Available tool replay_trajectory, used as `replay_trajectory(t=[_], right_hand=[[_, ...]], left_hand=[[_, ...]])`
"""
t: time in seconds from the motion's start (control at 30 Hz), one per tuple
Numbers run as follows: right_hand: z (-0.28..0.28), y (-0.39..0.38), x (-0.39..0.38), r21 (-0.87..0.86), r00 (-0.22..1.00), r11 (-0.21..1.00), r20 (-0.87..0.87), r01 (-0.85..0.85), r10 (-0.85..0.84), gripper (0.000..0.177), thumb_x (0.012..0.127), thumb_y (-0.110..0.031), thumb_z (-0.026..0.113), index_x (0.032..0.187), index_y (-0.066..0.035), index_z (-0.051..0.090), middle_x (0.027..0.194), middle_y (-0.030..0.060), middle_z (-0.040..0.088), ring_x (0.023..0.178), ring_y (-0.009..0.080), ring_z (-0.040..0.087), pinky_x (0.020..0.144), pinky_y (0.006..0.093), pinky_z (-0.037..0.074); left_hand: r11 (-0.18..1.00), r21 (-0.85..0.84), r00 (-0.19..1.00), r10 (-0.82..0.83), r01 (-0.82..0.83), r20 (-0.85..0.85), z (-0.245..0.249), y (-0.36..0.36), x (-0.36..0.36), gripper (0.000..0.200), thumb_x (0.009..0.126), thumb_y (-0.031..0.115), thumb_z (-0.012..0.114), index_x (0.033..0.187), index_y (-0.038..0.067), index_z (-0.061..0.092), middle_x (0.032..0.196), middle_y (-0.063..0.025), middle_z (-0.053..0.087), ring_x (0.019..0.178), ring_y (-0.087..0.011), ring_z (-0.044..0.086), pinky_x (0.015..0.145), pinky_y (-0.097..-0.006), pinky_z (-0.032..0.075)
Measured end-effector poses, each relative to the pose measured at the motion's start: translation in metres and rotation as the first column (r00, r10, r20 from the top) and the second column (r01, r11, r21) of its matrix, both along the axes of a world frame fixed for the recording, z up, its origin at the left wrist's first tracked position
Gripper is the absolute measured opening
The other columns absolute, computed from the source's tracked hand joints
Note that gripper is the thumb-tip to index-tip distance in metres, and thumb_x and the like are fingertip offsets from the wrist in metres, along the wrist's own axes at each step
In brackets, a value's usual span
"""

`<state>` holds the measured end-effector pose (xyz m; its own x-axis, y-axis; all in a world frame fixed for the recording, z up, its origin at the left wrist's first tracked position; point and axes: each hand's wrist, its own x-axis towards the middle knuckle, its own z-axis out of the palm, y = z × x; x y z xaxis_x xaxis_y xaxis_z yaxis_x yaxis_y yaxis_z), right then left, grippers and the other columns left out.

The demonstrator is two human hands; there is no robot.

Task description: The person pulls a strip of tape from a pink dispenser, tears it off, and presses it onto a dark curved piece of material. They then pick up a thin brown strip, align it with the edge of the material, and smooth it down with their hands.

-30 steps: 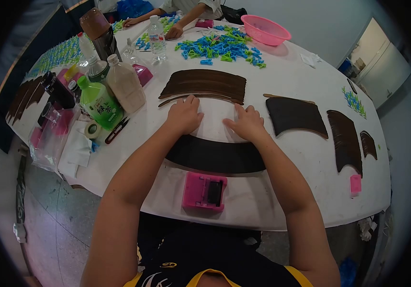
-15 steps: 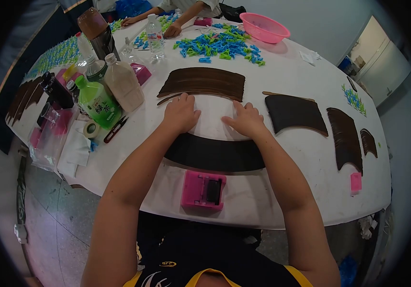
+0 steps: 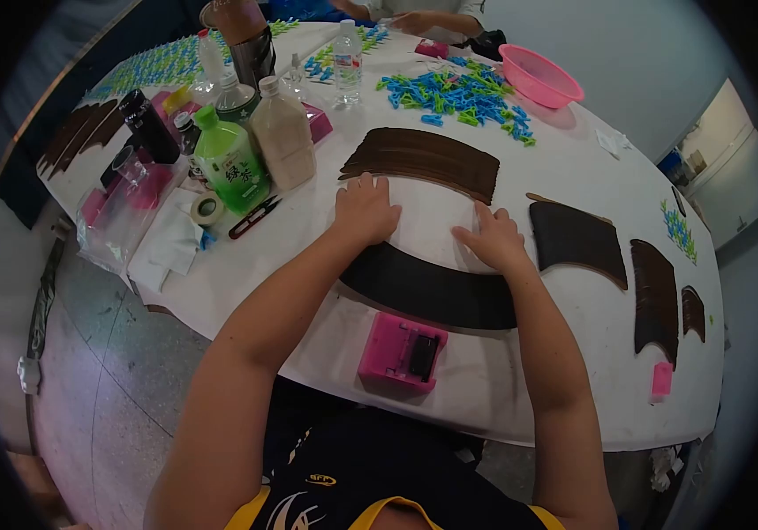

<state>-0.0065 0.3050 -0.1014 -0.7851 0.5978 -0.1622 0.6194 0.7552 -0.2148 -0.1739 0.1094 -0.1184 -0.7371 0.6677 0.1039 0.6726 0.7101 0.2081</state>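
My left hand and my right hand lie flat, palms down, on a white curved sheet on the white table. Just beyond the fingertips lies a fanned row of dark brown curved strips. Under my wrists runs a wide black curved band. A pink box with a black insert sits near the table's front edge, between my forearms. Neither hand grips anything.
Bottles, a tape roll and snips crowd the left. More dark curved pieces lie to the right. Blue and green clips and a pink basket sit at the back, where another person's hands work.
The view has shifted, so everything sits further right and lower in the picture. My hands stay flat on the white sheet, in much the same place.
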Motion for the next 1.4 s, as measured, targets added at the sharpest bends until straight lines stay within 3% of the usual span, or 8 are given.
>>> replay_trajectory(t=[0.1,0.63,0.73,0.8,0.9,1.03,1.1,1.4], right_hand=[[0.0,0.0,0.001,0.033,1.0,0.999,-0.006,-0.011,0.011,0.089,0.089,-0.067,0.066,0.16,-0.018,0.042,0.143,0.0238,0.053,0.132,0.0417,0.056,0.107,0.0522,0.047],[-0.004,0.001,0.005,0.042,1.0,0.999,-0.026,-0.01,0.011,0.088,0.09,-0.065,0.066,0.16,-0.017,0.044,0.144,0.0216,0.053,0.133,0.0411,0.054,0.109,0.0548,0.044],[-0.002,0.008,0.022,0.017,0.993,0.996,-0.081,-0.09,0.091,0.081,0.089,-0.057,0.072,0.154,-0.013,0.051,0.142,0.0213,0.055,0.132,0.04,0.054,0.109,0.0515,0.045],[-0.003,0.005,0.045,-0.091,0.918,0.973,-0.362,-0.21,0.164,0.06,0.089,-0.04,0.078,0.138,-0.008,0.063,0.132,0.0202,0.06,0.125,0.0386,0.058,0.106,0.0471,0.047],[0.026,-0.027,0.089,-0.069,0.797,0.915,-0.521,-0.397,0.307,0.038,0.086,-0.023,0.082,0.118,-0.005,0.07,0.118,0.0172,0.064,0.114,0.0361,0.062,0.099,0.0449,0.05],[0.03,-0.051,0.142,-0.018,0.74,0.88,-0.549,-0.475,0.388,0.028,0.08,-0.012,0.084,0.102,-0.005,0.07,0.106,0.0134,0.065,0.102,0.0345,0.063,0.091,0.0441,0.052],[0.022,-0.055,0.161,0.152,0.696,0.846,-0.504,-0.511,0.511,0.027,0.075,-0.008,0.085,0.097,-0.005,0.069,0.102,0.0106,0.066,0.096,0.0324,0.062,0.086,0.0428,0.051],[-0.01,-0.056,0.18,0.397,0.63,0.828,-0.538,-0.396,0.559,0.015,0.079,-0.001,0.078,0.089,-0.006,0.068,0.096,0.0095,0.066,0.09,0.03,0.063,0.081,0.0414,0.051]], left_hand=[[1.0,-0.005,0.999,0.008,-0.007,0.033,0.002,0.001,0.0,0.055,0.095,0.042,0.065,0.134,0.004,0.059,0.136,-0.018,0.054,0.129,-0.0373,0.054,0.104,-0.0527,0.045],[0.998,-0.03,0.997,0.06,-0.059,0.044,0.005,0.0,0.0,0.062,0.092,0.046,0.066,0.136,0.004,0.056,0.131,-0.0189,0.054,0.124,-0.0367,0.055,0.101,-0.051,0.045],[0.999,-0.029,0.996,0.047,-0.045,0.078,0.007,-0.003,-0.003,0.063,0.091,0.046,0.068,0.136,0.004,0.056,0.133,-0.0194,0.054,0.125,-0.0368,0.055,0.102,-0.0514,0.045],[0.999,-0.008,0.997,0.034,-0.033,0.072,0.004,-0.007,-0.007,0.062,0.091,0.045,0.068,0.135,0.004,0.057,0.134,-0.02,0.055,0.125,-0.0367,0.055,0.102,-0.0515,0.045],[0.998,0.063,0.999,-0.002,0.0,0.038,-0.006,-0.022,-0.012,0.057,0.091,0.042,0.069,0.132,0.004,0.059,0.134,-0.0198,0.058,0.124,-0.0366,0.056,0.102,-0.0518,0.046],[0.976,0.207,0.998,-0.065,0.065,-0.006,-0.01,-0.051,-0.012,0.042,0.091,0.036,0.069,0.12,0.006,0.065,0.124,-0.0149,0.067,0.118,-0.0358,0.06,0.1,-0.0518,0.046],[0.97,0.235,0.998,-0.068,0.07,-0.018,-0.01,-0.064,-0.006,0.036,0.091,0.034,0.069,0.116,0.007,0.067,0.119,-0.0131,0.069,0.115,-0.0353,0.061,0.099,-0.0519,0.047],[0.902,0.389,0.981,-0.196,0.186,-0.016,0.016,-0.097,0.045,0.019,0.093,0.025,0.068,0.096,0.006,0.073,0.097,-0.0118,0.074,0.1,-0.0347,0.065,0.091,-0.0507,0.047]])
